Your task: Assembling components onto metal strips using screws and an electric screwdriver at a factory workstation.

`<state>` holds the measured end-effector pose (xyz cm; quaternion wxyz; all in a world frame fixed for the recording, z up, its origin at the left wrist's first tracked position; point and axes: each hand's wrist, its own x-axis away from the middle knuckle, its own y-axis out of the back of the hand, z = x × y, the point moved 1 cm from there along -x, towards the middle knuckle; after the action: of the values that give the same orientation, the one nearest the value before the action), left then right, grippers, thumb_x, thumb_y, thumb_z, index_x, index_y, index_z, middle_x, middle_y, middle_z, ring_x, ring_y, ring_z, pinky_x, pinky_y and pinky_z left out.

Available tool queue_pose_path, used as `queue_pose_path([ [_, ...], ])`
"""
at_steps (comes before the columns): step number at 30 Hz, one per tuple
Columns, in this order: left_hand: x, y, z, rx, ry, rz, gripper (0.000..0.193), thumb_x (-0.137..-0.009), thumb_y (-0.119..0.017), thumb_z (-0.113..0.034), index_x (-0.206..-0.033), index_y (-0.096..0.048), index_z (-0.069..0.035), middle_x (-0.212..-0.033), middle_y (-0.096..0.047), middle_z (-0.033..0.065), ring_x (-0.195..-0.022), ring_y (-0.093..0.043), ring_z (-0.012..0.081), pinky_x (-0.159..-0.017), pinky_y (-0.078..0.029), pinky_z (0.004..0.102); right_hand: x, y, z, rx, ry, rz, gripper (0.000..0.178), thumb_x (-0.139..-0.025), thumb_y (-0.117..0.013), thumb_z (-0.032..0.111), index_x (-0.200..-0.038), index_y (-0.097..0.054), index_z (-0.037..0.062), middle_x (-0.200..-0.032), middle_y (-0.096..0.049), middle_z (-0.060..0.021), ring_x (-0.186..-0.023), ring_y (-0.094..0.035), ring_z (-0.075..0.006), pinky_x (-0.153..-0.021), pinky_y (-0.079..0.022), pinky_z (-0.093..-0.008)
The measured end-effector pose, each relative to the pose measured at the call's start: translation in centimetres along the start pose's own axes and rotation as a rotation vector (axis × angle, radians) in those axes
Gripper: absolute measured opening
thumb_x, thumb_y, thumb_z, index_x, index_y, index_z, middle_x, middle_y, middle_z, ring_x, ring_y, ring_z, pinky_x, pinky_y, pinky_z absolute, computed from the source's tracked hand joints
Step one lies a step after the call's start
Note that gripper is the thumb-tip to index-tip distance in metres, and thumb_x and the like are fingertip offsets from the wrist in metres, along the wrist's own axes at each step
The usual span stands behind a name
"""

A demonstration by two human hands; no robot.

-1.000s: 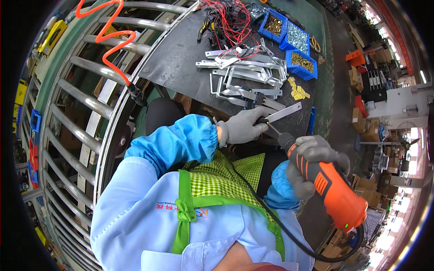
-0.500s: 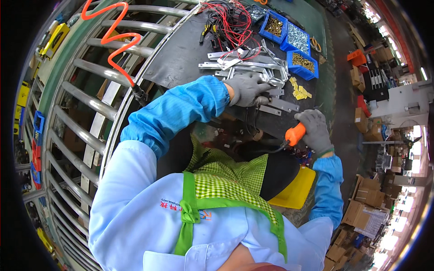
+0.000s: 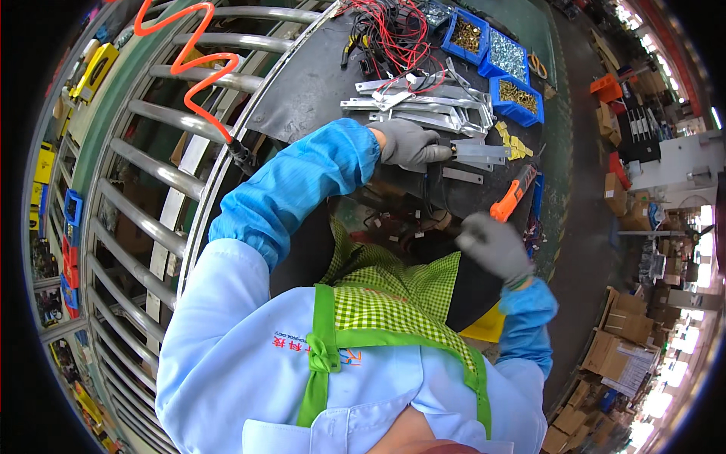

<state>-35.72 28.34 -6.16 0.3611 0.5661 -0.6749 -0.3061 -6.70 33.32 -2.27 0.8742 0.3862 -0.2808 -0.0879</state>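
My left hand, in a grey glove with a blue sleeve, reaches over the black table. It is closed on the near end of a flat metal bracket that lies on the table. My right hand, also grey-gloved and blurred, hangs below the table's edge with nothing in it. An orange electric screwdriver lies at the table's near right edge, just above that hand and apart from it.
A pile of metal brackets lies behind the left hand, with red and black wires further back. Blue bins of screws and yellow tags are at the right. An orange coiled hose and roller rails are at the left.
My right hand has let go of the orange screwdriver, which now lies on the table, and has drawn back toward me. My left hand has stayed on the table, closed on the bracket.
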Motion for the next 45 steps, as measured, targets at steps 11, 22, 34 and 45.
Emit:
queue_pose_path([
  [11, 0.4, -1.0, -0.3, 0.078, 0.106, 0.005, 0.074, -0.094, -0.033, -0.069, -0.12, -0.058, -0.005, -0.094, -0.067, 0.0232, -0.098, -0.062, 0.0422, -0.088, -0.046, 0.0475, -13.2, -21.8, -7.4, -0.851, 0.041, -0.697, 0.1, -0.074, -0.084, 0.032, -0.149, -0.025, 0.0011, -0.138, -0.048, -0.0148, -0.12, -0.053, -0.0252, -0.104, -0.04, -0.0374],
  [22, 1.0, -1.2, -0.8, 0.075, 0.129, -0.014, 0.074, -0.093, -0.033, -0.07, -0.121, -0.06, -0.007, -0.105, -0.066, 0.0253, -0.103, -0.061, 0.0424, -0.091, -0.045, 0.0474, -12.6, -20.2, -4.8, -1.154, 0.066, -0.547, 0.077, -0.08, -0.079, 0.015, -0.143, -0.036, 0.0027, -0.131, -0.051, -0.0086, -0.117, -0.051, -0.0202, -0.1, -0.042, -0.0354],
  [34, 0.1, -1.6, 3.3, 0.509, -0.182, -0.105, 0.053, -0.101, -0.04, -0.051, -0.123, -0.064, -0.009, -0.11, -0.067, 0.0068, -0.101, -0.06, 0.0182, -0.086, -0.049, 0.0339, -4.1, -10.4, 6.4, -1.262, 0.269, -0.382, 0.032, -0.099, -0.055, 0.036, -0.096, -0.05, 0.0047, -0.064, -0.039, 0.0021, -0.053, -0.045, -0.0103, -0.065, -0.055, -0.0332],
  [45, 6.8, 6.7, 1.2, 1.083, -0.288, -0.212, 0.06, -0.098, -0.05, -0.047, -0.138, -0.047, -0.002, -0.123, -0.061, 0.0102, -0.109, -0.059, 0.0209, -0.094, -0.049, 0.0356, 3.7, 13.1, 16.8, -0.603, 0.54, -0.386, 0.041, -0.094, -0.06, 0.04, -0.108, -0.06, 0.0016, -0.068, -0.05, 0.0004, -0.061, -0.055, -0.0116, -0.065, -0.054, -0.0313],
])
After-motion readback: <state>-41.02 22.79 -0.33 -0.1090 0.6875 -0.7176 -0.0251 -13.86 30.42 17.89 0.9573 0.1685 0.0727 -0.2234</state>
